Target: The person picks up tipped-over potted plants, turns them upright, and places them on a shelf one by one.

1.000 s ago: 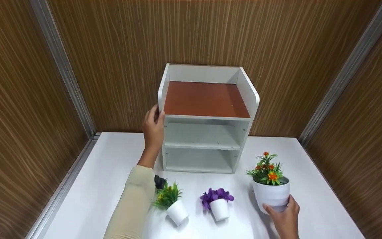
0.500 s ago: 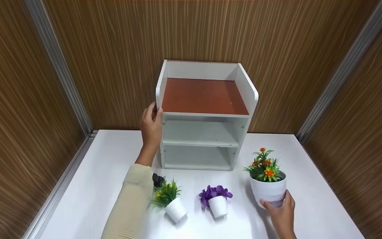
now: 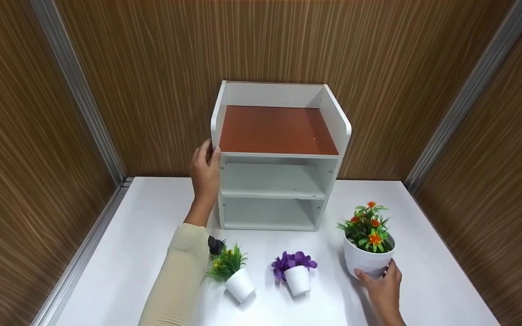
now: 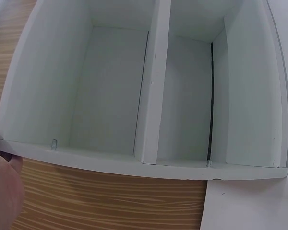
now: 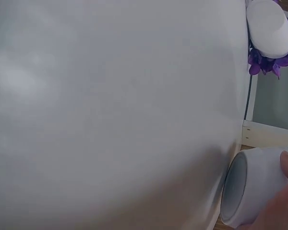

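A small white shelf unit (image 3: 272, 196) with a reddish-brown top board (image 3: 279, 129) stands against the back wall. My left hand (image 3: 205, 174) grips its left side panel near the top, thumb at the front edge and fingers on the outer side. In the left wrist view only part of that hand (image 4: 7, 191) shows. My right hand (image 3: 384, 287) holds a white flowerpot (image 3: 367, 262) with orange flowers and green leaves (image 3: 370, 228), fingers and thumb around its lower part. The underside of this pot (image 5: 235, 189) faces the right wrist camera. Whether it touches the table cannot be told.
Two smaller white pots lie tipped over in front of the shelf: one with yellow-green foliage (image 3: 240, 285), one with purple flowers (image 3: 297, 280). A dark object (image 3: 216, 246) sits by my left sleeve. Wood-patterned walls (image 3: 492, 181) enclose the white table (image 3: 129, 253).
The flowerpot in my right hand has tilted, its flowers shifting slightly right and its rim opening more toward the camera. My left hand keeps its grip on the shelf. The head view has shifted slightly.
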`<state>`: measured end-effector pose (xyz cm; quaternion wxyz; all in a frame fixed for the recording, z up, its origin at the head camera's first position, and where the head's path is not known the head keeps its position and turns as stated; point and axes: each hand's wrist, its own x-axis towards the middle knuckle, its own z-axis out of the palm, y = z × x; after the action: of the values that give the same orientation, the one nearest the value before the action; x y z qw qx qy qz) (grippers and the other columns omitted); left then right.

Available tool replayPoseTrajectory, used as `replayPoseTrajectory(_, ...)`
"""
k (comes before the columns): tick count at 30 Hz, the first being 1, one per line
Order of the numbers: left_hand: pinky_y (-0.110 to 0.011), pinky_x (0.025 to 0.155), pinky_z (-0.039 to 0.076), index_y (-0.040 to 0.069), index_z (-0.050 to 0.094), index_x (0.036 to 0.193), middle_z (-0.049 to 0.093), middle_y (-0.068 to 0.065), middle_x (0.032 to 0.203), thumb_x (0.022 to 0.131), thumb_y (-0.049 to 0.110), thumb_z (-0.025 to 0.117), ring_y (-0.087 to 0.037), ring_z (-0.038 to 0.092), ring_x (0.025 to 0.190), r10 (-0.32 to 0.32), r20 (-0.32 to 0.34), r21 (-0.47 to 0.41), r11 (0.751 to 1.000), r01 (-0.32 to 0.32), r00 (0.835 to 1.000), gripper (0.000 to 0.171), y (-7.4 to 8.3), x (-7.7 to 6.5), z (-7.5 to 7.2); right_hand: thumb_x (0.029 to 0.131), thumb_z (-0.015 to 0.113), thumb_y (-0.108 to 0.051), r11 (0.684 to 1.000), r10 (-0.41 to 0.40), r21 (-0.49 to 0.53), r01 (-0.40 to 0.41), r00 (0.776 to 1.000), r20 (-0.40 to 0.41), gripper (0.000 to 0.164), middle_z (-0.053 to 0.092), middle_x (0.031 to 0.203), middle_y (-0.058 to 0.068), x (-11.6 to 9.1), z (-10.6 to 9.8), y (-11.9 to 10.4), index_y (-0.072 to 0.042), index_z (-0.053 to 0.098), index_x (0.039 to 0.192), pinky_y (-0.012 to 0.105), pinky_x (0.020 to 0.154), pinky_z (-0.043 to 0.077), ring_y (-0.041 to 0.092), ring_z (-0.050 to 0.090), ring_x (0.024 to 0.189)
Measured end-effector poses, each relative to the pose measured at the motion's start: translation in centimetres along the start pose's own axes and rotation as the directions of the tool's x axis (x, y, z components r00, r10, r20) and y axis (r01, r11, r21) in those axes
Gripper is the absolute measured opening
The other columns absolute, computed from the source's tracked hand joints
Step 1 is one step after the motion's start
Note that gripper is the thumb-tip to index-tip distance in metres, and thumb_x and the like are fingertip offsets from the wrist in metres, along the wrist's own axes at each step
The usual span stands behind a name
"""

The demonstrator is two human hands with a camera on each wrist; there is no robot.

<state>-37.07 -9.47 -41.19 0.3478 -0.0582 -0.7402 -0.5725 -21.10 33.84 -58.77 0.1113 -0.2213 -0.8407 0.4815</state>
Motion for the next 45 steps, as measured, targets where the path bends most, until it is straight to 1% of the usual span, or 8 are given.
replayPoseTrajectory(7, -0.031, 0.104, 0.052, 0.007, 0.055, 0.142, 0.06, -0.01, 0.131, 0.104, 0.026, 0.058, -0.019, 0.059, 0.124, 0.017, -0.016, -0.01, 1.0, -0.017, 1.0, 0.042, -0.1, 0.1, -0.4, 0.076, 0.087, -0.012, 0.994, -0.11, 0.01, 0.11, 0.993, -0.035, 0.106, 0.028, 0.15, 0.039, 0.2, 0.7, 0.3, 0.017, 0.018, 0.151, 0.059, 0.121, 0.024, 0.051, 0.027, 0.144)
replayPoseTrajectory(13, -0.029, 0.103, 0.052, 0.006, 0.056, 0.14, 0.062, -0.01, 0.129, 0.104, 0.025, 0.058, -0.018, 0.06, 0.122, 0.027, -0.032, -0.001, 1.0, -0.027, 0.999, 0.042, -0.2, 0.1, -0.5, 0.074, 0.088, -0.012, 0.993, -0.115, 0.004, 0.115, 0.993, -0.017, 0.104, 0.034, 0.15, 0.04, 0.4, 0.7, 0.8, 0.019, 0.022, 0.148, 0.057, 0.121, 0.026, 0.05, 0.031, 0.144)
replayPoseTrajectory(21, -0.028, 0.105, 0.051, 0.006, 0.053, 0.143, 0.059, -0.008, 0.132, 0.105, 0.027, 0.057, -0.016, 0.058, 0.125, 0.01, -0.001, -0.033, 0.999, -0.01, 1.0, 0.043, -0.1, 0.0, -0.3, 0.07, 0.089, -0.009, 0.987, -0.157, 0.026, 0.158, 0.986, -0.053, 0.094, 0.044, 0.144, 0.036, 0.4, 0.6, 1.5, 0.016, 0.034, 0.143, 0.055, 0.116, 0.036, 0.046, 0.042, 0.138)
replayPoseTrajectory(25, -0.027, 0.104, 0.051, 0.006, 0.054, 0.142, 0.059, -0.008, 0.131, 0.105, 0.026, 0.056, -0.016, 0.058, 0.124, 0.013, -0.004, -0.043, 0.999, -0.013, 1.0, 0.043, 0.0, 0.0, -0.3, 0.073, 0.089, -0.013, 0.991, -0.135, 0.022, 0.136, 0.99, -0.038, 0.1, 0.04, 0.148, 0.036, 0.2, 0.4, 1.4, 0.015, 0.029, 0.147, 0.056, 0.117, 0.034, 0.047, 0.039, 0.141)
replayPoseTrajectory(32, -0.028, 0.103, 0.052, 0.006, 0.054, 0.142, 0.06, -0.008, 0.13, 0.104, 0.026, 0.057, -0.016, 0.059, 0.123, 0.014, -0.015, -0.049, 0.999, -0.014, 1.0, 0.042, -0.1, 0.0, -0.5, 0.078, 0.088, -0.032, 0.996, -0.01, 0.087, 0.009, 1.0, 0.014, 0.122, 0.016, 0.161, 0.033, -0.2, 0.1, 0.5, 0.003, 0.003, 0.159, 0.054, 0.122, 0.025, 0.047, 0.023, 0.149)
replayPoseTrajectory(35, -0.029, 0.103, 0.052, 0.004, 0.054, 0.142, 0.06, -0.009, 0.131, 0.104, 0.026, 0.057, -0.016, 0.059, 0.124, 0.003, -0.018, -0.048, 0.999, -0.004, 1.0, 0.044, -0.2, 0.0, -0.7, 0.08, 0.087, -0.036, 0.994, -0.008, 0.112, 0.008, 1.0, 0.007, 0.125, 0.009, 0.163, 0.031, -0.3, 0.3, 0.4, 0.0, -0.002, 0.16, 0.054, 0.125, 0.019, 0.045, 0.016, 0.152)
replayPoseTrajectory(38, -0.029, 0.104, 0.051, 0.004, 0.054, 0.142, 0.06, -0.009, 0.131, 0.105, 0.026, 0.056, -0.017, 0.059, 0.124, 0.004, -0.018, -0.042, 0.999, -0.005, 1.0, 0.043, -0.2, 0.0, -0.8, 0.081, 0.086, -0.036, 0.99, -0.028, 0.135, 0.029, 1.0, -0.011, 0.123, 0.009, 0.164, 0.03, -0.3, 0.5, 0.3, -0.001, -0.002, 0.16, 0.053, 0.126, 0.016, 0.042, 0.012, 0.153)
replayPoseTrajectory(45, -0.027, 0.103, 0.051, 0.007, 0.055, 0.141, 0.06, -0.008, 0.13, 0.104, 0.026, 0.057, -0.016, 0.059, 0.124, 0.016, -0.02, -0.038, 0.999, -0.017, 1.0, 0.042, -0.3, 0.0, -1.0, 0.081, 0.087, -0.03, 0.978, -0.056, 0.199, 0.061, 0.998, -0.031, 0.12, 0.012, 0.166, 0.023, -0.2, 0.8, 0.2, -0.003, 0.002, 0.161, 0.049, 0.126, 0.015, 0.036, 0.013, 0.155)
